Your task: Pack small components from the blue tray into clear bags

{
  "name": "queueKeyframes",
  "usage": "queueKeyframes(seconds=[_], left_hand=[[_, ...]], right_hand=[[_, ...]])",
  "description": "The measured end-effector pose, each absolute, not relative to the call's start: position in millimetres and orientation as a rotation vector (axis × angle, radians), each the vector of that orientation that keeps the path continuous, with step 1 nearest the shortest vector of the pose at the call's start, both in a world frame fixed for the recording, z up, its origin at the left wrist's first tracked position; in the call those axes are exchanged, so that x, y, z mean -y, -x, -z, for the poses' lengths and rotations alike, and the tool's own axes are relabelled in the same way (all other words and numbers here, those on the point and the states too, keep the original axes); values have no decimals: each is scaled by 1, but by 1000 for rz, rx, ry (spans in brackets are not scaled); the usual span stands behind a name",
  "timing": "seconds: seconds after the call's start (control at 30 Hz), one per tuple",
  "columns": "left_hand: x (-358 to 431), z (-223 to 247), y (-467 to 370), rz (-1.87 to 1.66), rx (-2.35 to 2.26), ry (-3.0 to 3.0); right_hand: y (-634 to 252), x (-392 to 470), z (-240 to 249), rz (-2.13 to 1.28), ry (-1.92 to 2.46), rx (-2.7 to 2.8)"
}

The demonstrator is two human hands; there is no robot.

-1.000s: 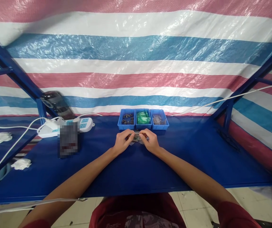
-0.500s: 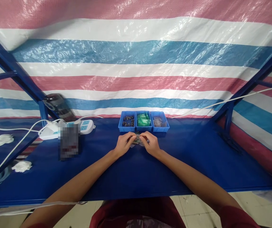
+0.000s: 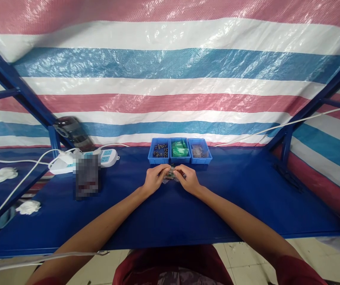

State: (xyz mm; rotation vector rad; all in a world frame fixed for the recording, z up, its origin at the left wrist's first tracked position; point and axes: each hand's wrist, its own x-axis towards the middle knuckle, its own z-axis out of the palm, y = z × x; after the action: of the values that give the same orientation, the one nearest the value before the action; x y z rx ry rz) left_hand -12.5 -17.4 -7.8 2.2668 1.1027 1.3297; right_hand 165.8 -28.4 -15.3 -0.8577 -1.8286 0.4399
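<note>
Both hands meet over the blue table [image 3: 176,221], just in front of three small blue bins. My left hand [image 3: 155,178] pinches the left side of a small clear plastic bag [image 3: 170,176]. On the bag's other side, my right hand [image 3: 187,177] has its thumb and fingers closed on the edge. Something greenish shows inside the bag, too small to make out. The left bin [image 3: 159,160] holds several small dark metal pieces. In the middle bin [image 3: 180,160] lie green packets [image 3: 179,149], and the right bin [image 3: 201,160] contains clear plastic bags [image 3: 199,151].
A white power strip [image 3: 109,158] with cables lies at the left, beside a blurred-out dark object [image 3: 87,176]. Behind it a dark bottle [image 3: 74,132] leans. Crumpled white tissue [image 3: 29,207] sits at the left edge. Striped sheeting [image 3: 170,63] hangs behind the table.
Almost nothing differs. Both hands stay at the bag in the same place, with only a slight shift of the fingers and of the view.
</note>
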Motion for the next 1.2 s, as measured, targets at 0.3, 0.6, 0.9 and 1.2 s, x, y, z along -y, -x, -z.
queueKeyframes(seconds=[0.3, 0.6, 0.9, 1.2], left_hand=[[15, 11, 11, -1300, -1096, -2292], [15, 11, 12, -1310, -1127, -2286], [13, 9, 11, -1295, -1046, -2358], [14, 9, 13, -1401, -1162, -2214]], right_hand=[[-166, 29, 15, -458, 894, 1794], [-164, 28, 16, -442, 884, 1805], [-167, 27, 12, -492, 898, 1813], [-170, 25, 9, -737, 977, 1401]])
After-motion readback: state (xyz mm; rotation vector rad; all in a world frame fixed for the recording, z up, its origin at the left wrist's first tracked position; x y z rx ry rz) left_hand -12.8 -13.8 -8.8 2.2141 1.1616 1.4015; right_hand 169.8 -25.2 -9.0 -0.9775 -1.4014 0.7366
